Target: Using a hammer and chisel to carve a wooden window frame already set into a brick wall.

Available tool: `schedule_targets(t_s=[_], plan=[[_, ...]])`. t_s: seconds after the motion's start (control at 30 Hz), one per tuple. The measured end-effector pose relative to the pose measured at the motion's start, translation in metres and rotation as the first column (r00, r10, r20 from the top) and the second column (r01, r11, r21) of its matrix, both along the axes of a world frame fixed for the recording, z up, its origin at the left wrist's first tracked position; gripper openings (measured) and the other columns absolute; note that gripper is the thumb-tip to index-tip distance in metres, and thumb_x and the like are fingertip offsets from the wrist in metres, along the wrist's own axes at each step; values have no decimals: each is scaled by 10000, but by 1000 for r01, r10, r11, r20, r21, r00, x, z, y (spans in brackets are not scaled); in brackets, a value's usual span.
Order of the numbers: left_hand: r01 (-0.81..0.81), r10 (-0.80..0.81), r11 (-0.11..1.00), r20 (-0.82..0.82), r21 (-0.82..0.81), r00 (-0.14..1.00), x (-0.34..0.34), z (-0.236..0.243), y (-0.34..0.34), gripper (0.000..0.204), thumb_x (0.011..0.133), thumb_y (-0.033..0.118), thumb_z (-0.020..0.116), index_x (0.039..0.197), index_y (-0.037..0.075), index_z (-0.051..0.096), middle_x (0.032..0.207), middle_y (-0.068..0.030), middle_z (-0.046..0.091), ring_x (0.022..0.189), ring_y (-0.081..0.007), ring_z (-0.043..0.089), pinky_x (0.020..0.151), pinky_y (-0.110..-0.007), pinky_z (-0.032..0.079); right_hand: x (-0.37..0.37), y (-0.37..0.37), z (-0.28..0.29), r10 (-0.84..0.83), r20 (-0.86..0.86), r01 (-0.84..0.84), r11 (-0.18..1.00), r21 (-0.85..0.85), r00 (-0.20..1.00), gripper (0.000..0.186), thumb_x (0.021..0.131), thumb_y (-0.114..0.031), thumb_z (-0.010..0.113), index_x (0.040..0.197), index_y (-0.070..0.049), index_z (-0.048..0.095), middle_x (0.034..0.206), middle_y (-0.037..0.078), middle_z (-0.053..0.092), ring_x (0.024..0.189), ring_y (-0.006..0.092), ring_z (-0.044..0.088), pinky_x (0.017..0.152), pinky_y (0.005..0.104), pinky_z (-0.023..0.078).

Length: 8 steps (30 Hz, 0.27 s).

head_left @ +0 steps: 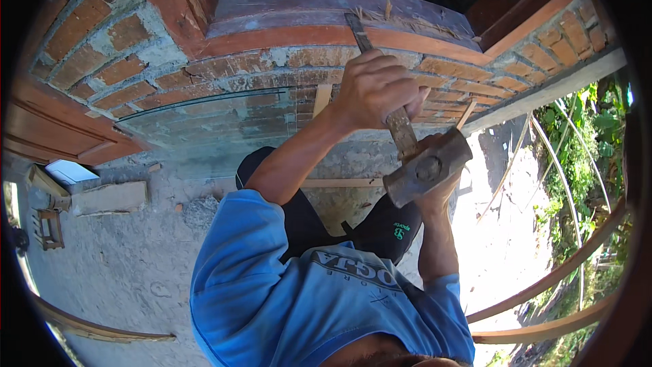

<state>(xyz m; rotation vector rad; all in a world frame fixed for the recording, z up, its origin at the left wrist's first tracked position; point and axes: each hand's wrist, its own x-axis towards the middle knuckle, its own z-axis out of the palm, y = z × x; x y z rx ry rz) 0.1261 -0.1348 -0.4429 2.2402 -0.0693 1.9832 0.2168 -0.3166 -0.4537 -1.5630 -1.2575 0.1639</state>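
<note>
My left hand (380, 88) is wrapped round a chisel (402, 134). Its metal blade rests on the reddish-brown wooden window sill (285, 10), where splintered wood and shavings (414, 22) lie. Below the chisel's butt, my right hand (441, 194) grips a hammer (428, 168) with a heavy, worn metal head. The head hides much of that hand and the handle. It appears close to the chisel's end; whether they touch I cannot tell.
A brick wall (231, 68) runs under the sill, with a glass pane (210, 112) against it. On the left are a wooden door (61, 122), a board (109, 198) and a small wooden frame (47, 229). Long wooden strips (550, 329) and plants (577, 163) stand at right.
</note>
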Motion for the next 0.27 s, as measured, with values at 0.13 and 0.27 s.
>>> schedule_targets(t_s=[0.13, 0.27], plan=[[23, -21, 999, 33, -35, 999, -4, 10, 4, 359, 696, 43, 713, 497, 96, 419, 466, -48, 415, 410, -203, 399, 442, -332, 318, -15, -36, 1, -262, 379, 188, 957, 220, 888, 130, 812, -40, 698, 795, -57, 570, 767, 83, 632, 592, 240, 601, 540, 311, 469], [-56, 56, 998, -13, -1, 998, 1, -7, 3, 299, 670, 183, 789, 561, 102, 523, 533, -24, 561, 500, -191, 558, 514, -334, 419, -16, -52, 15, 295, 185, -347, 747, 567, 937, 238, 926, -245, 639, 910, -38, 525, 732, 128, 647, 546, 282, 603, 534, 366, 536]])
